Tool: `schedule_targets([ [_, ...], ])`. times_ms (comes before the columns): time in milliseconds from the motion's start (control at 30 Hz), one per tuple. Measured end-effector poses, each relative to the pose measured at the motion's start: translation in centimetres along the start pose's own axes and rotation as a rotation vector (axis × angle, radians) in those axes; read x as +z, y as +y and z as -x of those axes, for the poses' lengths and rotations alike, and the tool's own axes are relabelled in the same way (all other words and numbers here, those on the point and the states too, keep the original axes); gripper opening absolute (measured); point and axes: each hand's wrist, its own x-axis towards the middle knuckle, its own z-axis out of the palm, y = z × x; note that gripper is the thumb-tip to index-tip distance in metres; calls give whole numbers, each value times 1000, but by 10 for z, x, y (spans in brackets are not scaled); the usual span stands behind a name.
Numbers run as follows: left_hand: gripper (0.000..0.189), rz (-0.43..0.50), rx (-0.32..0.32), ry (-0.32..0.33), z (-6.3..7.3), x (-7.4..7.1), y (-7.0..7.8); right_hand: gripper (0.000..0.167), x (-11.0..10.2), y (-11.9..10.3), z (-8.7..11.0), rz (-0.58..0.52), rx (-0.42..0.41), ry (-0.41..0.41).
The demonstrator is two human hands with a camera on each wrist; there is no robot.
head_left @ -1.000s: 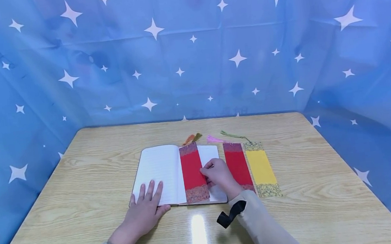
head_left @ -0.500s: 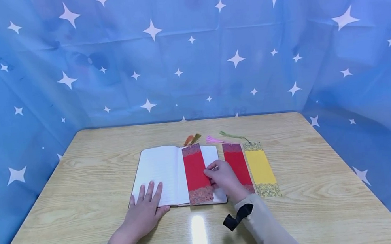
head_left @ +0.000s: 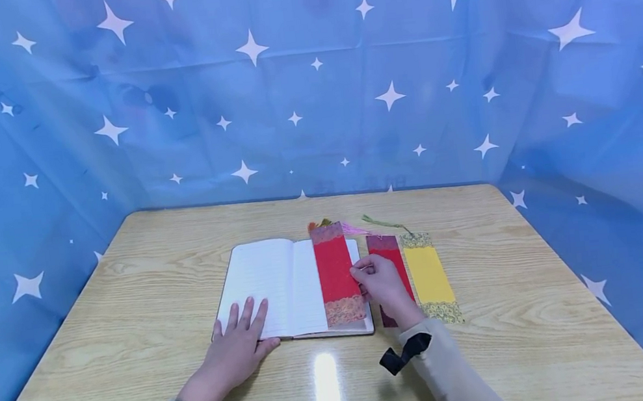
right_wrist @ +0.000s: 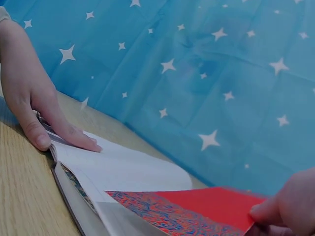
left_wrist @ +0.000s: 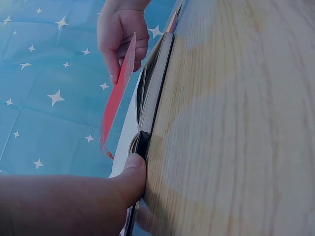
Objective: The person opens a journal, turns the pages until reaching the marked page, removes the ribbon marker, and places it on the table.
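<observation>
Bookmark of red colour was held above right page of notebook | its long axis ran near-to-far, far end slightly leftward | right hand, the nearer, was at its right side, pinching that edge | left hand rested on left page, fingers straight, spread.

Two red bookmarks, one yellow bookmark, one notebook share one table

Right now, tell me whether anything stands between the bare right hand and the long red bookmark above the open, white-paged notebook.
Nothing visible does: the right hand pinches the red bookmark directly at its right edge. The left hand rests on the notebook's left page, apart from the bookmark.
</observation>
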Motion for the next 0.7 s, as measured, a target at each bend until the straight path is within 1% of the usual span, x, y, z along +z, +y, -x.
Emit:
schedule_targets([
  [233, 69, -4, 4, 1, 1, -1, 1, 17, -14, 4, -3, 4, -4, 43],
  [400, 69, -3, 5, 5, 2, 0, 1, 18, -24, 7, -3, 19, -34, 74],
  [700, 69, -17, 2, 6, 0, 1, 1, 17, -43, 14, -1, 67, -23, 119],
])
